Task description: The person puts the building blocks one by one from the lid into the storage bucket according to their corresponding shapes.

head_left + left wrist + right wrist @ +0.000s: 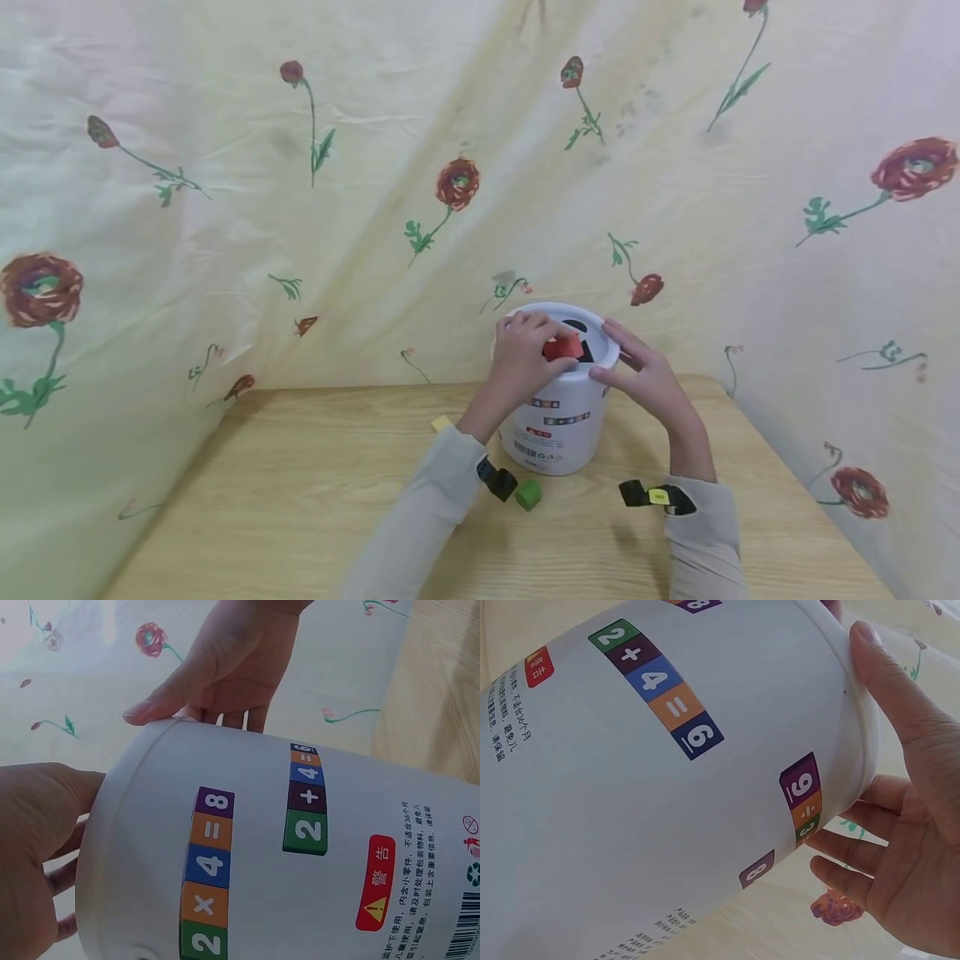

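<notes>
A white bucket printed with number sums stands upright on the table near the fabric backdrop. Dark openings show in its lid. With thumb and fingers, my left hand pinches a red block over the lid, beside a dark opening. Whether part of the block is inside the opening, I cannot tell. My right hand holds the bucket's rim from the right; in the right wrist view the thumb lies on the near side and the fingers reach around the side. The red block is hidden in both wrist views.
A green block lies on the wooden table in front of the bucket. Left of the bucket, a yellow block is partly hidden by the left sleeve. Flower-printed fabric hangs behind and along the sides.
</notes>
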{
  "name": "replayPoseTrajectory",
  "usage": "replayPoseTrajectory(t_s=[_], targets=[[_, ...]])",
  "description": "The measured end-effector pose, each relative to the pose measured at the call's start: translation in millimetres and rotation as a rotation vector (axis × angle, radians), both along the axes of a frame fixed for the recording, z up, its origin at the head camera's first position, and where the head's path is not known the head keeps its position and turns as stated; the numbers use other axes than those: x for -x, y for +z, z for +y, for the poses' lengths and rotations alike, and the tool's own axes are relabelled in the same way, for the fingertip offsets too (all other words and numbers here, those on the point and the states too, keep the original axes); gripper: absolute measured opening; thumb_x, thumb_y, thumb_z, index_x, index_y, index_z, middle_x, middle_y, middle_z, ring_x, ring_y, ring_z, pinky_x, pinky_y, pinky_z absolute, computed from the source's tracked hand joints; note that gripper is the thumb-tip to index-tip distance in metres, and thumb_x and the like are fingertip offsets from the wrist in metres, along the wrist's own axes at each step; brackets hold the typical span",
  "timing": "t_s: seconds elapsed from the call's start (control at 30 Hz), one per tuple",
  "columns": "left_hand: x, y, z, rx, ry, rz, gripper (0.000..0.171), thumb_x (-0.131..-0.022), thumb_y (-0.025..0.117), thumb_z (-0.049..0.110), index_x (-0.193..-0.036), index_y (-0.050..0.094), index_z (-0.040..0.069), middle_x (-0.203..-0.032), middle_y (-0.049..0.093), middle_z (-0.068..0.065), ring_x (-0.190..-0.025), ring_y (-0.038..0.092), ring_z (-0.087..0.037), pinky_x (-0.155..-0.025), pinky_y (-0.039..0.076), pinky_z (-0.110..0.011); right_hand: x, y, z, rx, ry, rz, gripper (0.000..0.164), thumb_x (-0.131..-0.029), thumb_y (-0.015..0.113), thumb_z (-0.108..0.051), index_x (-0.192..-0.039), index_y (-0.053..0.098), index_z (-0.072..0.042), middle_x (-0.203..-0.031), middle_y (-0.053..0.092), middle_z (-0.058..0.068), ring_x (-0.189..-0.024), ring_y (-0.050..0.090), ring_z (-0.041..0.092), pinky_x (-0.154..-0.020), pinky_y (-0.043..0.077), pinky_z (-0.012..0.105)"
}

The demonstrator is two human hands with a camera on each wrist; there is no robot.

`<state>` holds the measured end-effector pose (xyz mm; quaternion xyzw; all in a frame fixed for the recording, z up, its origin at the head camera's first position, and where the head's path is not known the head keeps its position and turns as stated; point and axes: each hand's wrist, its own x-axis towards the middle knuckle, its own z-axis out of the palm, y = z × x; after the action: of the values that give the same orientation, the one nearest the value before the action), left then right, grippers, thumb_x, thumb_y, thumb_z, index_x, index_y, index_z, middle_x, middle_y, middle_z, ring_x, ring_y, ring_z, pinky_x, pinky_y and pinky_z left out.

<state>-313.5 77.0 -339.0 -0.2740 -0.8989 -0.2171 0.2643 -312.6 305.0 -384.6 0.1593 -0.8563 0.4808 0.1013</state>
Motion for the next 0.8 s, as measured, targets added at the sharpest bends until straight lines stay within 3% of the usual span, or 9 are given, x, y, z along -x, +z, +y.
replayPoseTrajectory(t_s=[0.23,0.47,0.8], targets=[[-0.2,-1.4,-0.3,0.022,0.043,-0.108,0.046,-0.089,0.075,0.049,-0.133,0.067,0.036,-0.131,0.069,0.004,-0.13,0.054,-0.021,-0.112,0.036,-0.051,-0.2,0.6,-0.2,0.003,0.002,0.001,0.082,-0.092,0.075,-0.035,-0.161,0.031,-0.022,-0.17,0.025,0.005,-0.152,0.029,0.044,-0.114,0.033,0.067],[-4.9,-4.2,-0.4,0.025,0.07,-0.109,0.047,-0.089,0.075,0.044,-0.135,0.066,0.038,-0.126,0.072,0.005,-0.121,0.057,-0.021,-0.109,0.036,-0.05,-2.0,0.5,-1.1,0.013,0.001,0.005,0.082,-0.092,0.076,-0.033,-0.16,0.033,-0.02,-0.169,0.026,0.007,-0.152,0.029,0.043,-0.115,0.032,0.065],[-1.3,-3.8,1.5,-0.094,-0.005,-0.047,0.04,-0.082,0.084,0.036,-0.121,0.076,0.032,-0.107,0.071,0.004,-0.11,0.06,-0.017,-0.106,0.04,-0.046,-3.1,1.7,-0.4,0.013,0.008,0.016,0.081,-0.092,0.076,-0.032,-0.16,0.033,-0.02,-0.169,0.026,0.007,-0.152,0.029,0.042,-0.115,0.033,0.066]])
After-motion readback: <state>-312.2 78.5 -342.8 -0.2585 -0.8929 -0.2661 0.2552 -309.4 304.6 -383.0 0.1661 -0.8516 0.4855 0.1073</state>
